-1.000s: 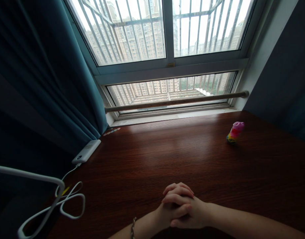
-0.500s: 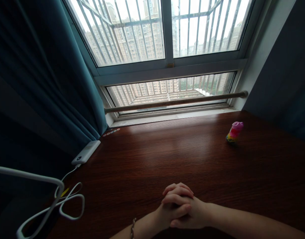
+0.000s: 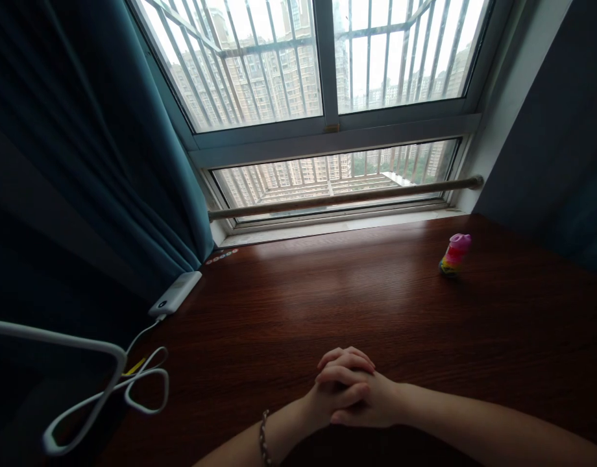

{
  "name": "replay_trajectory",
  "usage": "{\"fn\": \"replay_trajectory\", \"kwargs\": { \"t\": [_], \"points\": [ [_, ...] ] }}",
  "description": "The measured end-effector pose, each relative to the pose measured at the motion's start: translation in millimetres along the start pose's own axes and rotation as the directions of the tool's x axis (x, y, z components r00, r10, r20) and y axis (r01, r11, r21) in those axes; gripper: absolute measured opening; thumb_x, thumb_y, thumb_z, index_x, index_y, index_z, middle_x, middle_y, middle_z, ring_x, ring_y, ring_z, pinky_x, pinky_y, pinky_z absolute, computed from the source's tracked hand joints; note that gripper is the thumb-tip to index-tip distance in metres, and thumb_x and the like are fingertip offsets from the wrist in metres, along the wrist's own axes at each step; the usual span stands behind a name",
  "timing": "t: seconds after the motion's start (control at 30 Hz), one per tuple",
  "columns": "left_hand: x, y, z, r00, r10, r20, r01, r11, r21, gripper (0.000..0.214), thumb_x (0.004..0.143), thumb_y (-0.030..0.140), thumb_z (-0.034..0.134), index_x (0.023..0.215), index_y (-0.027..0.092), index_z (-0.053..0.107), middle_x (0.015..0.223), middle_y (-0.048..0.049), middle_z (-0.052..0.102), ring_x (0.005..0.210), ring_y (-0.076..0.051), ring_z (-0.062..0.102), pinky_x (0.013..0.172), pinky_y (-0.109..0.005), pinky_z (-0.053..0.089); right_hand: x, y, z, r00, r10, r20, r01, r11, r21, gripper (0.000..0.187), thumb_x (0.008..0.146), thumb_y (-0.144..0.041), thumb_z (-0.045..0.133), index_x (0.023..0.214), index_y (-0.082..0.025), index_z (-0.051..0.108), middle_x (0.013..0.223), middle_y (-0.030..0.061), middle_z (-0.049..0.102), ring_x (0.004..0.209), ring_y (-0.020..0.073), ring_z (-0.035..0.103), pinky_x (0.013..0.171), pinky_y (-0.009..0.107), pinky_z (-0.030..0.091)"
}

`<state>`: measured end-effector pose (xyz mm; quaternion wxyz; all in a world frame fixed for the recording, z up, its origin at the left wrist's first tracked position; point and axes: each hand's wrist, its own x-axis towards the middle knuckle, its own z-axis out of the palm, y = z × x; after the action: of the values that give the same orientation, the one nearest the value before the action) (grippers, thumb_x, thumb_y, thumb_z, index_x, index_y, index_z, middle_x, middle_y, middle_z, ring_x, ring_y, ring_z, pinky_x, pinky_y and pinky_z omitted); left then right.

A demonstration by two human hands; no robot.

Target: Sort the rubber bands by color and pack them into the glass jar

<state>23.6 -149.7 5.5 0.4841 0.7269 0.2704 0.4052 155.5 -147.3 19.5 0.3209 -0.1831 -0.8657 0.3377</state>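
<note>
My left hand (image 3: 324, 401) and my right hand (image 3: 379, 397) are clasped together, their fingers interlaced over the near part of the dark red-brown wooden table (image 3: 298, 298). Both are closed around each other, and no object shows between them. A braided bracelet (image 3: 264, 438) circles my left wrist. Well beyond my hands, to the right, a small rainbow-coloured bottle-like thing (image 3: 454, 254) with a pink-purple top stands on the table, touched by neither hand.
At the left edge lies a white power bank (image 3: 176, 293) with a white cable (image 3: 147, 410) plugged in. A white bent tube (image 3: 55, 334) crosses the lower left. A blue curtain (image 3: 147, 162) hangs beside the barred window (image 3: 328, 126). A rail (image 3: 347, 196) runs across its lower pane.
The view has shifted slightly, so my clasped hands appear a little higher in the picture. Their grip is unchanged, and nothing on the table has visibly been moved.
</note>
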Motion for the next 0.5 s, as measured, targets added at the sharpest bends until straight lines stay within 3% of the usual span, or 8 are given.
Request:
{"fn": "replay_trajectory", "kwargs": {
  "t": [0.17,0.27,0.4,0.5],
  "points": [
    [1,0,-1.9,0.999,-0.018,0.028,0.017,0.999,0.028,0.034,0.078,0.047,0.048,0.095,0.020,0.061,0.095,-0.0081,0.059,0.094,-0.023,0.054,0.086,-0.035,0.045,-1,4,4,0.998,0.042,-0.046,-0.039,0.998,0.055,0.056,0.069,-0.043,0.065,0.118,-0.022,0.046,0.112,0.0086,0.047,0.110,0.0215,0.041,0.087,0.038,0.043],
    [0,10,-3.0,0.997,-0.074,0.023,0.071,0.992,0.107,0.034,0.085,0.042,0.040,0.102,0.017,0.057,0.097,-0.0088,0.057,0.096,-0.020,0.052,0.089,-0.035,0.043,0,2,-1,0.995,0.083,-0.051,-0.075,0.985,0.154,0.056,0.069,-0.041,0.066,0.118,-0.021,0.047,0.111,0.0091,0.047,0.106,0.0207,0.045,0.087,0.036,0.043],
    [-3,42,-5.2,0.988,-0.128,0.081,0.107,0.967,0.232,0.037,0.089,0.035,0.033,0.115,0.017,0.052,0.112,-0.0111,0.055,0.108,-0.019,0.048,0.097,-0.034,0.038,2,-17,-24,0.986,0.093,0.137,-0.119,0.974,0.195,0.066,0.066,-0.038,0.069,0.125,-0.022,0.042,0.118,0.0085,0.047,0.111,0.0208,0.044,0.090,0.033,0.043],
    [-9,73,-9.3,0.966,-0.209,0.153,0.160,0.946,0.282,0.037,0.087,0.031,0.040,0.121,0.022,0.049,0.121,-0.0079,0.053,0.115,-0.018,0.045,0.101,-0.034,0.035,-1,-43,-45,0.952,0.097,0.290,-0.132,0.986,0.104,0.073,0.066,-0.035,0.069,0.130,-0.028,0.036,0.128,0.0068,0.043,0.119,0.0221,0.040,0.094,0.033,0.041]
  ]
}}
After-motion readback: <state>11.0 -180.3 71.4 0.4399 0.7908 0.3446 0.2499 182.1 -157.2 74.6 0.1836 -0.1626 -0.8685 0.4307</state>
